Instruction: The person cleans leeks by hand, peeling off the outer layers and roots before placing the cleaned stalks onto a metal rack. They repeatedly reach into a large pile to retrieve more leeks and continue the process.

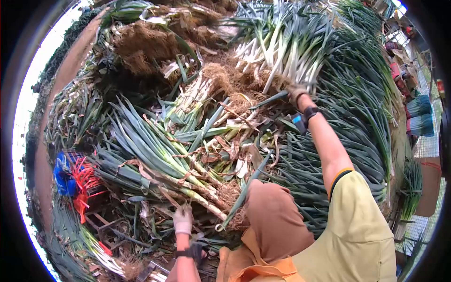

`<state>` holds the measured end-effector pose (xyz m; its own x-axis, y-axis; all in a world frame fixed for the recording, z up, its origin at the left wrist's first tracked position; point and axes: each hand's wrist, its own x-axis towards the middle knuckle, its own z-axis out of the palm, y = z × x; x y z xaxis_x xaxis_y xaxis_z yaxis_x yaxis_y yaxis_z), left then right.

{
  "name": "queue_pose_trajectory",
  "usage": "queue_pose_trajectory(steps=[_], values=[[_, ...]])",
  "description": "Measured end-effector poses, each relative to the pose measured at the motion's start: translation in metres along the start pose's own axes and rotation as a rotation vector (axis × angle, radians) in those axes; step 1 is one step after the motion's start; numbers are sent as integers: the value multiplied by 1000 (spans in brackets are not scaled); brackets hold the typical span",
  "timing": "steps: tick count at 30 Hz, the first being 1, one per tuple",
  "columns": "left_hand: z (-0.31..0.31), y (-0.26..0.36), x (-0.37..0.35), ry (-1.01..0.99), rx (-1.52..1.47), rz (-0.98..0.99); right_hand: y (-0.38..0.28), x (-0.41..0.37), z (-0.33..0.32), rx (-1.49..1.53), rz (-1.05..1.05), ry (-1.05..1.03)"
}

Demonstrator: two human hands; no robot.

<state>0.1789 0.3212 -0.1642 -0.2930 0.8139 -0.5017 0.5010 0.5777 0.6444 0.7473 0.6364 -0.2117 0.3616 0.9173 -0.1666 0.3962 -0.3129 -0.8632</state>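
Note:
My left hand (183, 219), in a pale glove, is at the lower edge of a heap of untrimmed leeks (157, 145). Its fingers look curled in beside a dry, brownish leaf, and what they hold is hidden. My right hand (297, 92), also gloved, reaches out to the white ends of a pile of cleaned leeks (286, 51). Motion smears its fingers, so their grip does not show. Close to my knee, a single green leaf (246, 190) lies across the root ends of the untrimmed leeks.
Stacked green leeks (359, 103) fill the right side. Clumps of brown roots (145, 47) and loose dry leaves (230, 148) cover the middle and back. Red plastic ties (85, 181) hang at the left by a blue bag (65, 174). My bent knee (277, 216) is between my arms.

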Motion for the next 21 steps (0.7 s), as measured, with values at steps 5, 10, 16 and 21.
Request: queue_pose_trajectory(steps=[5, 10, 16, 21], values=[[19, 29, 107, 108, 326, -66, 58, 6, 114, 73, 373, 37], [26, -2, 130, 108, 390, -145, 106, 78, 151, -50, 306, 51], [26, 17, 127, 111, 321, -142, 97, 68, 174, 807, 704, 46], [29, 22, 126, 116, 359, -139, 138, 109, 158, 1036, 566, 62]])
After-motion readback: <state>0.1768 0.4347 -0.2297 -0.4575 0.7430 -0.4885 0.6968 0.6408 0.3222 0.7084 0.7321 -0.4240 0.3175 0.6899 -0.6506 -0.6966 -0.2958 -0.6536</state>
